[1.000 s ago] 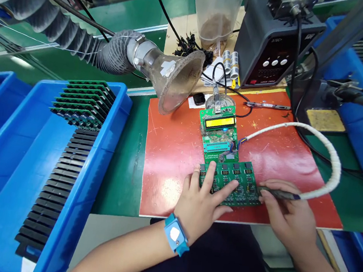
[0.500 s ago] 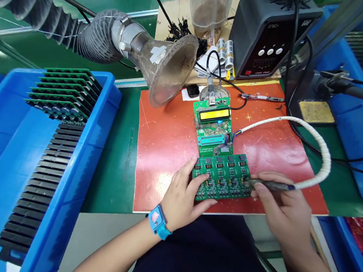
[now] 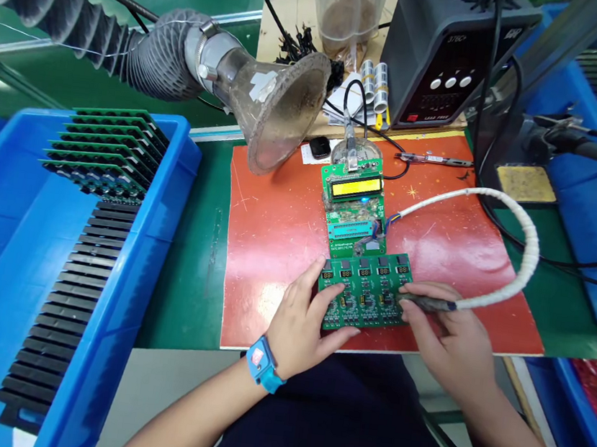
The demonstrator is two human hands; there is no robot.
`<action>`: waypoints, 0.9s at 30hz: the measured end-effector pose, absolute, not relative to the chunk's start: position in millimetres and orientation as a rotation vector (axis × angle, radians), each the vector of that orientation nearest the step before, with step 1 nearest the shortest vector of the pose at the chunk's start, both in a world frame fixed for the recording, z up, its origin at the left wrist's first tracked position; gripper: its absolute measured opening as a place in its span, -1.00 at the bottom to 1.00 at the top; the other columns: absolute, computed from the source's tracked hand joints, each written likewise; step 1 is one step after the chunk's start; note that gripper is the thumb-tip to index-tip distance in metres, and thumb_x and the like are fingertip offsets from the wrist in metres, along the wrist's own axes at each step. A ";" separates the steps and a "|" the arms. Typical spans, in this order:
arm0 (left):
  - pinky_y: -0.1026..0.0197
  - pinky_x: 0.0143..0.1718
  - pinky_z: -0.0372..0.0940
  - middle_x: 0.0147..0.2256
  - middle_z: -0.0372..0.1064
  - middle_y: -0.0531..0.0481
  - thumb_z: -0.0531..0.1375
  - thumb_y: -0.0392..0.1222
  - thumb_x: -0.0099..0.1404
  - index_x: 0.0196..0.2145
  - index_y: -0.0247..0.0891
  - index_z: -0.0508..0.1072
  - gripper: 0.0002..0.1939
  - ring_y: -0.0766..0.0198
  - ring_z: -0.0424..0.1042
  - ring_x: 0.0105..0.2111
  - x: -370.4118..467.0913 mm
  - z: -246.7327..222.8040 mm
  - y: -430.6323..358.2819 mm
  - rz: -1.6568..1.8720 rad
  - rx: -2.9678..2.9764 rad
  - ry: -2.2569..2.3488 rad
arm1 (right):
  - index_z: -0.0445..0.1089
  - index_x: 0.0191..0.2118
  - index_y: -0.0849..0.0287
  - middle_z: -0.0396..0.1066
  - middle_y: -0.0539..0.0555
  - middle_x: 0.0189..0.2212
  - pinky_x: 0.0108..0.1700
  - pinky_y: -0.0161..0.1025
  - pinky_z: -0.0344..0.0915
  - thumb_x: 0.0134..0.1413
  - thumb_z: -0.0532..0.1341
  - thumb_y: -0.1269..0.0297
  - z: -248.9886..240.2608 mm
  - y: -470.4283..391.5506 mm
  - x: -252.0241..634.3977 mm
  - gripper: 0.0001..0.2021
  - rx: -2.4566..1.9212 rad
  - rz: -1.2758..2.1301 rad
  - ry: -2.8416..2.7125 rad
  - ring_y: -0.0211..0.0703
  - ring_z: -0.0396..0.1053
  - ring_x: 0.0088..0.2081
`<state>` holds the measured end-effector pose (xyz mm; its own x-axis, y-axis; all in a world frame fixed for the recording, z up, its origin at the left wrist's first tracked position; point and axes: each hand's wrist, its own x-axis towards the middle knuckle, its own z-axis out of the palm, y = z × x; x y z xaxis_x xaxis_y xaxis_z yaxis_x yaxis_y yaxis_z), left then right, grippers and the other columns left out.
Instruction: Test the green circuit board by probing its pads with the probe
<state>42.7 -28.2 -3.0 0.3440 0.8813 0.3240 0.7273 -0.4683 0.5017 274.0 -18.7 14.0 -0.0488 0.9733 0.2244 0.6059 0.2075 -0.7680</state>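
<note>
A green circuit board (image 3: 361, 311) with a row of small digit displays lies on the red mat (image 3: 273, 249). My left hand (image 3: 303, 318) grips its left side, one finger across the top and the thumb along the near edge. My right hand (image 3: 453, 337) pinches a dark pin probe (image 3: 430, 302) on a white-wrapped cable (image 3: 528, 259). The probe's tip is over the board's right part; my fingers partly hide it, and I cannot tell if the pins touch. Just beyond lies a programmer board (image 3: 355, 209) with a lit yellow screen and a teal socket, wired to the cable.
To the left, a blue bin (image 3: 172, 186) holds a black slotted rack (image 3: 73, 283) with several green boards (image 3: 106, 149) upright. A fume extractor hood (image 3: 289, 121) hangs over the mat's back left. Behind stand a soldering station (image 3: 442, 67) and a clear container (image 3: 351, 12). Tweezers (image 3: 437, 160) lie on the mat.
My right hand has moved left with the probe, from the board's right edge to over the column further in. My left hand still holds the board in place.
</note>
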 end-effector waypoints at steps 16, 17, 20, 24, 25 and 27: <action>-0.13 0.06 0.41 0.24 0.14 -0.42 0.26 0.14 0.27 0.09 -0.28 0.29 -0.42 -0.14 0.30 0.21 44.2 -1.1 -27.3 0.867 2.325 1.488 | 0.41 -0.15 0.10 0.49 0.10 -0.26 -0.19 -0.11 0.49 0.26 0.20 0.22 17.1 -15.6 272.9 -0.88 -1.502 0.656 -1.723 -0.08 0.52 -0.29; -0.13 0.06 0.41 0.24 0.14 -0.42 0.27 0.14 0.26 0.08 -0.29 0.29 -0.41 -0.14 0.30 0.20 44.2 -1.1 -27.2 0.879 2.320 1.486 | 0.42 -0.14 0.11 0.49 0.10 -0.25 -0.20 -0.11 0.49 0.26 0.20 0.22 16.9 -15.9 273.0 -0.87 -1.502 0.670 -1.716 -0.09 0.52 -0.30; -0.12 0.04 0.42 0.23 0.15 -0.41 0.28 0.15 0.25 0.05 -0.27 0.29 -0.42 -0.13 0.32 0.19 43.7 -1.9 -27.6 0.907 2.298 1.482 | 0.42 -0.14 0.12 0.48 0.10 -0.24 -0.21 -0.13 0.48 0.26 0.20 0.22 15.8 -16.8 273.2 -0.87 -1.498 0.687 -1.704 -0.10 0.51 -0.31; -0.14 0.04 0.42 0.23 0.16 -0.43 0.31 0.14 0.22 0.02 -0.29 0.31 -0.42 -0.15 0.32 0.20 43.5 -4.2 -28.3 0.925 2.278 1.477 | 0.42 -0.15 0.12 0.47 0.10 -0.24 -0.18 -0.12 0.47 0.26 0.20 0.22 13.4 -17.9 274.5 -0.87 -1.496 0.676 -1.700 -0.11 0.51 -0.31; -0.14 0.04 0.42 0.23 0.16 -0.44 0.32 0.14 0.21 0.01 -0.30 0.32 -0.42 -0.16 0.32 0.20 43.7 -4.8 -28.5 0.927 2.275 1.474 | 0.42 -0.16 0.12 0.47 0.10 -0.24 -0.18 -0.11 0.47 0.26 0.20 0.22 12.9 -18.1 274.8 -0.87 -1.499 0.674 -1.701 -0.10 0.51 -0.31; -0.15 0.04 0.43 0.23 0.16 -0.44 0.33 0.14 0.20 0.01 -0.29 0.31 -0.42 -0.16 0.32 0.20 44.3 -5.5 -28.8 0.933 2.263 1.471 | 0.42 -0.16 0.10 0.47 0.10 -0.23 -0.18 -0.10 0.47 0.26 0.20 0.21 12.6 -18.0 275.0 -0.88 -1.503 0.679 -1.705 -0.09 0.51 -0.31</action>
